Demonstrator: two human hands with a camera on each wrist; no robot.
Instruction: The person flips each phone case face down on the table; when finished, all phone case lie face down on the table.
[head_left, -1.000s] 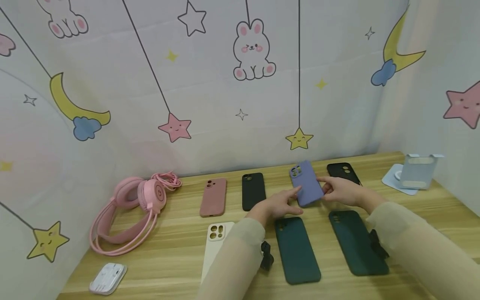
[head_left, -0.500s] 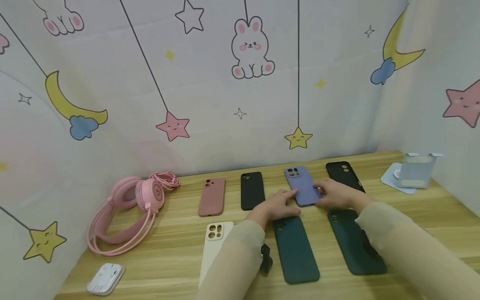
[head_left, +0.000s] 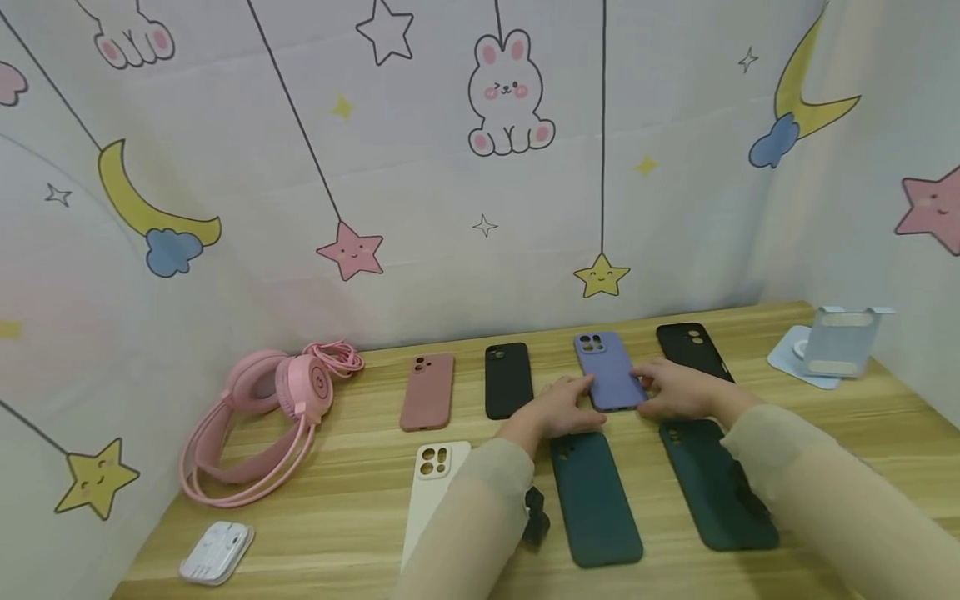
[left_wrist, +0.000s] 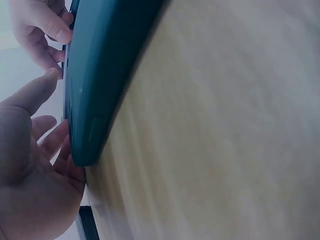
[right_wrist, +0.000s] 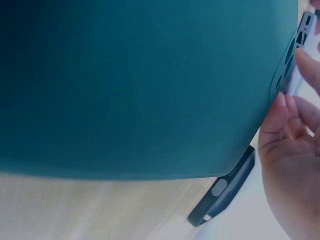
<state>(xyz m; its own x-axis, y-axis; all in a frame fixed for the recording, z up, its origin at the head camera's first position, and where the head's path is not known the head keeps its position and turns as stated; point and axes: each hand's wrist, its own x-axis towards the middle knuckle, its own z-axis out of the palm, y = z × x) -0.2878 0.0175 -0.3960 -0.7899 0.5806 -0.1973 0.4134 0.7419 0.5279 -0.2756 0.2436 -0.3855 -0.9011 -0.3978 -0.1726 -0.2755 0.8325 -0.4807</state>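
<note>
A purple phone case (head_left: 609,367) lies flat on the wooden table in the back row, its camera cutouts at the far left corner. My left hand (head_left: 555,408) rests by its near left corner, index fingertip at the side edge and thumb spread below. At the near right corner, the curled fingers and thumb of my right hand (head_left: 682,390) hold the case's edge. A dark green phone case (head_left: 597,500) lies just below my left hand. Another dark green case (head_left: 716,483) is partly covered by my right sleeve. Both wrist views show the cases edge-on, partly hidden.
Black phone cases lie left (head_left: 508,379) and right (head_left: 693,346) of the purple one. Further left are a pink case (head_left: 427,392), a cream case (head_left: 431,492), pink headphones (head_left: 300,387) and boxed earphones (head_left: 217,552). A pale stand (head_left: 840,346) is at the right.
The purple case was tilted with its near end turned right; it now lies flat and straighter. My right hand came down slightly with it, while my left hand stayed nearly in place.
</note>
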